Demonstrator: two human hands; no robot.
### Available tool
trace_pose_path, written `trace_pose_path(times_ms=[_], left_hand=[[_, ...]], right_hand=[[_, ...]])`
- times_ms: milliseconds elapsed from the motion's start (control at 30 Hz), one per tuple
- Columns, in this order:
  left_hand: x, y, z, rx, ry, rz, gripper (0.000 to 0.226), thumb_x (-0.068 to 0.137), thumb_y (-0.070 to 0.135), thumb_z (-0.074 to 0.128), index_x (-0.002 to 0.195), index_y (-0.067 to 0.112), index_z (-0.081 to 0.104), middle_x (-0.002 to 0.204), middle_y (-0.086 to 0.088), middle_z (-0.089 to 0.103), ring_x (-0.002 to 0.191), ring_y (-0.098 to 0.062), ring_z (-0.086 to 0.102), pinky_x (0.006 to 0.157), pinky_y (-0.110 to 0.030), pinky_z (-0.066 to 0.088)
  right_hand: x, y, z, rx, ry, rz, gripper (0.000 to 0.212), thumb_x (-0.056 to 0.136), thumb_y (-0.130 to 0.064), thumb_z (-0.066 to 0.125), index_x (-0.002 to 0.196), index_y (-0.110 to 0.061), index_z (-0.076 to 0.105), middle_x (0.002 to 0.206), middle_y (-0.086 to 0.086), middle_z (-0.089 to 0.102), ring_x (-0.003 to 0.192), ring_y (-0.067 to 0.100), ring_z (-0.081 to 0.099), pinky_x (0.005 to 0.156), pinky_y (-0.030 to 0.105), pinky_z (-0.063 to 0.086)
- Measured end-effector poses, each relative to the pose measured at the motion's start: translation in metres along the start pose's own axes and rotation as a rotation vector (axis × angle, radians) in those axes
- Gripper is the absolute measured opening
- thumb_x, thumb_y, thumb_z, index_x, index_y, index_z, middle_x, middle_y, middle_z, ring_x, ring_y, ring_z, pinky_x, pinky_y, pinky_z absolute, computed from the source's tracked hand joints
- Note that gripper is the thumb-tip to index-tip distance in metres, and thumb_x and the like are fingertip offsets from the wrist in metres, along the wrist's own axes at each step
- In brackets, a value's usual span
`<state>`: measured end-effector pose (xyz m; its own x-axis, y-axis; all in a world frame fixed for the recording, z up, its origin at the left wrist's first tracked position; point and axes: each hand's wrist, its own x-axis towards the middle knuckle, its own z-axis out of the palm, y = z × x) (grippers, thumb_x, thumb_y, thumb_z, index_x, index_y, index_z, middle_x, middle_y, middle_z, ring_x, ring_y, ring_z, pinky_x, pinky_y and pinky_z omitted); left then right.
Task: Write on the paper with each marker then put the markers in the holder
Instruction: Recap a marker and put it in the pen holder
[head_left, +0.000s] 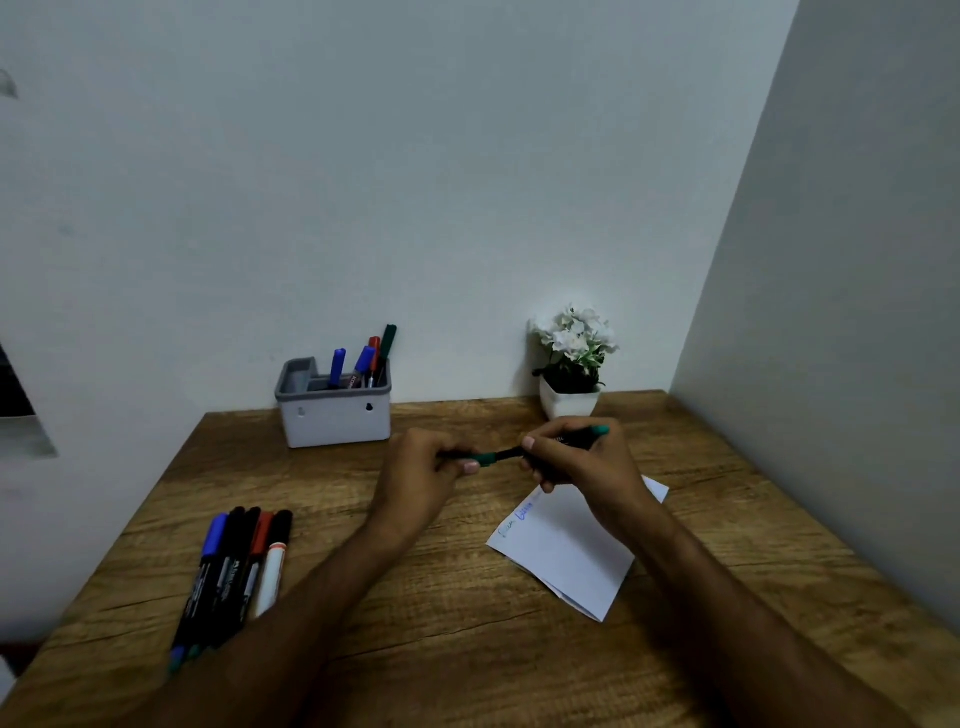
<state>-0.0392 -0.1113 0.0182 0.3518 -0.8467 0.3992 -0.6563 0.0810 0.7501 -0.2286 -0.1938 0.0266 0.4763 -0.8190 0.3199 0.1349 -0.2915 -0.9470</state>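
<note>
My right hand (582, 462) grips the black barrel of a green marker (571, 439) above the table, its green end pointing right. My left hand (423, 467) pinches the marker's green cap (485, 459) at the tip end; whether the cap is seated on the tip or just off it I cannot tell. Below my right hand lies the white paper (569, 551) with faint blue and green writing along its left edge. The grey holder (335, 418) stands at the back by the wall with several markers (363, 361) upright in it.
Several markers (239, 566) lie side by side at the table's left front, partly under my left forearm. A white pot of white flowers (571, 364) stands at the back right. Walls close the table at the back and right.
</note>
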Motion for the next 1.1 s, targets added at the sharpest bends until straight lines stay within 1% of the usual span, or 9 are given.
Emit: trace_pose_path(times_ms=[167, 367, 467, 567, 633, 733, 800, 867, 1100], left_hand=[[-0.002, 0.015, 0.001, -0.075, 0.035, 0.009, 0.017, 0.080, 0.005, 0.076, 0.095, 0.014, 0.078, 0.079, 0.011, 0.074, 0.070, 0.003, 0.068, 0.072, -0.019, 0.056], [0.001, 0.025, -0.008, -0.029, 0.114, 0.053, 0.021, 0.082, -0.004, 0.070, 0.096, 0.010, 0.077, 0.083, 0.000, 0.075, 0.064, 0.007, 0.062, 0.061, -0.009, 0.051], [0.002, 0.022, -0.017, 0.032, 0.117, 0.073, 0.022, 0.080, -0.001, 0.073, 0.095, 0.015, 0.078, 0.085, 0.002, 0.076, 0.066, 0.005, 0.063, 0.067, -0.017, 0.055], [0.007, 0.018, -0.032, 0.143, 0.096, 0.038, 0.025, 0.079, 0.006, 0.077, 0.102, 0.016, 0.076, 0.097, 0.001, 0.075, 0.079, 0.000, 0.063, 0.079, -0.017, 0.048], [0.014, 0.013, -0.046, 0.218, 0.089, 0.012, 0.029, 0.079, 0.011, 0.078, 0.107, 0.014, 0.074, 0.104, -0.001, 0.074, 0.090, -0.007, 0.064, 0.085, -0.019, 0.046], [0.023, 0.005, -0.065, 0.268, 0.078, 0.035, 0.027, 0.075, 0.011, 0.080, 0.101, 0.015, 0.075, 0.099, -0.001, 0.074, 0.089, -0.007, 0.064, 0.087, -0.023, 0.054], [0.028, 0.003, -0.072, 0.246, 0.083, 0.046, 0.021, 0.073, 0.009, 0.080, 0.091, 0.018, 0.075, 0.093, 0.003, 0.072, 0.085, -0.004, 0.062, 0.080, -0.019, 0.055], [0.031, 0.004, -0.076, 0.175, 0.102, 0.040, 0.021, 0.072, 0.006, 0.080, 0.087, 0.020, 0.072, 0.090, 0.006, 0.070, 0.082, -0.002, 0.062, 0.074, -0.011, 0.050], [0.031, -0.003, -0.094, -0.125, 0.239, -0.030, 0.023, 0.074, 0.004, 0.080, 0.092, 0.015, 0.072, 0.078, 0.015, 0.066, 0.075, 0.004, 0.064, 0.068, -0.003, 0.048]], right_hand=[[0.003, -0.002, 0.011, 0.021, -0.034, -0.020, 0.008, 0.090, 0.001, 0.073, 0.092, 0.009, 0.074, 0.076, 0.024, 0.073, 0.062, 0.024, 0.067, 0.057, 0.028, 0.055], [0.011, -0.010, 0.024, 0.040, -0.053, -0.047, 0.005, 0.090, 0.003, 0.073, 0.090, 0.007, 0.075, 0.076, 0.025, 0.073, 0.062, 0.023, 0.068, 0.055, 0.025, 0.054], [0.015, -0.008, 0.032, 0.030, -0.071, -0.034, 0.006, 0.090, 0.001, 0.073, 0.089, 0.006, 0.076, 0.077, 0.026, 0.073, 0.062, 0.025, 0.067, 0.056, 0.027, 0.054], [0.022, -0.008, 0.034, -0.032, -0.131, -0.010, 0.010, 0.089, -0.004, 0.076, 0.094, 0.005, 0.077, 0.083, 0.025, 0.075, 0.066, 0.029, 0.069, 0.059, 0.031, 0.057], [0.028, -0.010, 0.030, -0.064, -0.129, -0.002, 0.014, 0.087, -0.004, 0.078, 0.100, 0.002, 0.079, 0.088, 0.024, 0.077, 0.071, 0.029, 0.072, 0.063, 0.032, 0.059], [0.040, -0.011, 0.029, -0.202, -0.099, -0.030, 0.022, 0.083, -0.002, 0.082, 0.105, -0.003, 0.080, 0.089, 0.014, 0.080, 0.080, 0.023, 0.077, 0.075, 0.036, 0.063], [0.046, -0.009, 0.039, -0.452, -0.160, -0.090, 0.026, 0.083, -0.008, 0.085, 0.109, -0.011, 0.081, 0.094, 0.002, 0.082, 0.088, 0.014, 0.077, 0.085, 0.035, 0.063], [0.049, -0.006, 0.053, -0.606, -0.227, -0.141, 0.026, 0.086, -0.012, 0.083, 0.111, -0.018, 0.081, 0.095, -0.008, 0.080, 0.086, 0.006, 0.075, 0.083, 0.033, 0.063], [0.058, -0.003, 0.101, -0.626, -0.192, -0.189, 0.015, 0.087, -0.018, 0.081, 0.102, -0.017, 0.082, 0.089, -0.011, 0.078, 0.083, 0.001, 0.073, 0.079, 0.029, 0.061]])
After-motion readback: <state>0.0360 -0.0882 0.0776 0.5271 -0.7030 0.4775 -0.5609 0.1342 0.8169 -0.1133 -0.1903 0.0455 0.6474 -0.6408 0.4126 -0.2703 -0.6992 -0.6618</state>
